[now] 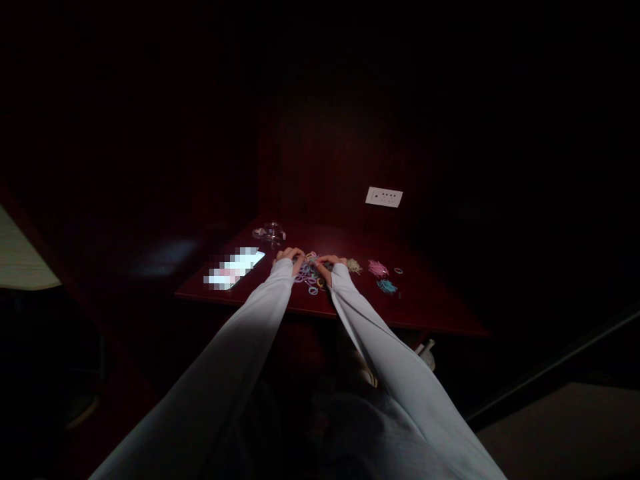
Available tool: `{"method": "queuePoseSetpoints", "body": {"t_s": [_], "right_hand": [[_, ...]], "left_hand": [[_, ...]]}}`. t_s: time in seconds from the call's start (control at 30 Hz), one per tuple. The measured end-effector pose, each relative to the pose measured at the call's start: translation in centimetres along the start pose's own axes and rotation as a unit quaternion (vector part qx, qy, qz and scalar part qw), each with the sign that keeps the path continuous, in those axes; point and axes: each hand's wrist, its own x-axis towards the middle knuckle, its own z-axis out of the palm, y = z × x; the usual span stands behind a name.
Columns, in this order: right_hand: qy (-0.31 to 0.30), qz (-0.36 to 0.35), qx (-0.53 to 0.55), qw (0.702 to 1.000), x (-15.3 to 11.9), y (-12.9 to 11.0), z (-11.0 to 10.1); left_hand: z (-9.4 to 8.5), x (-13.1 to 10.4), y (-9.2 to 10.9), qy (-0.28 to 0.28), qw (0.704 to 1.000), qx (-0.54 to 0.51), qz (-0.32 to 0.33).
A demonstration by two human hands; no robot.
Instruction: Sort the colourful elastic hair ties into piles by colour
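Note:
A pile of small coloured rings [313, 291] lies on the dark red table between my hands. My left hand [289, 256] is at the pile's left edge, fingers bent toward it. Over the right side of the pile is my right hand [330, 261], its fingertips bent inward and close together. Whatever either hand may hold is too small to make out. Right of my right hand are heaps of yellowish [355, 266], pink [379, 268] and blue [387, 287] bands. A single ring [399, 271] lies farther right.
A lit phone or tablet [235, 269] lies on the table [425, 300] at the left. Behind it stands a clear jar [273, 233]. A white socket panel [384, 197] is on the back wall.

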Motion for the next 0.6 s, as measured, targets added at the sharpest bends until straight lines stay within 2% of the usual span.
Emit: {"method": "queuePoseSetpoints", "body": {"t_s": [0.17, 0.37, 0.6], "right_hand": [[-0.009, 0.014, 0.005, 1.000, -0.04, -0.11, -0.16], [0.003, 0.042, -0.044, 0.998, -0.29, 0.38, -0.02], [0.003, 0.039, -0.079, 0.996, -0.54, 0.18, -0.02]], "left_hand": [[-0.12, -0.12, 0.11, -0.011, 1.000, -0.004, 0.002], [0.15, -0.12, -0.30, 0.002, 1.000, -0.010, 0.009], [0.06, -0.16, -0.34, 0.015, 1.000, -0.026, 0.008]]}}
